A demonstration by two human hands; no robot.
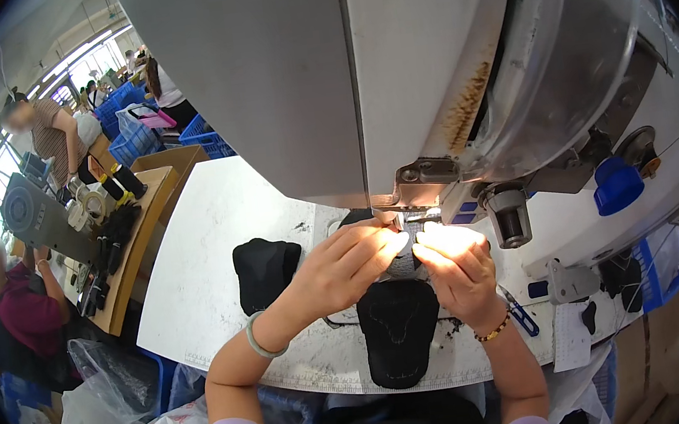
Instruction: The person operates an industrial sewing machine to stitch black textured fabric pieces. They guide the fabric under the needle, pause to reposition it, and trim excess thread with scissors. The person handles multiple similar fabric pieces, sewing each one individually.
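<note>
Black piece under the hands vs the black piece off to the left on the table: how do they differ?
The black piece under the hands lies at the table's near edge, with pale stitch lines showing; the left black piece lies farther back with no stitching visible. Left hand and right hand press on the near one's top, below the sewing machine; the left piece lies untouched. Both are dark, flat, rounded cut parts.

Two hands [399, 259], two black fabric pieces [398, 331] on the white table [215, 226], one sewing machine [391, 72], several blue crates [205, 135].
</note>
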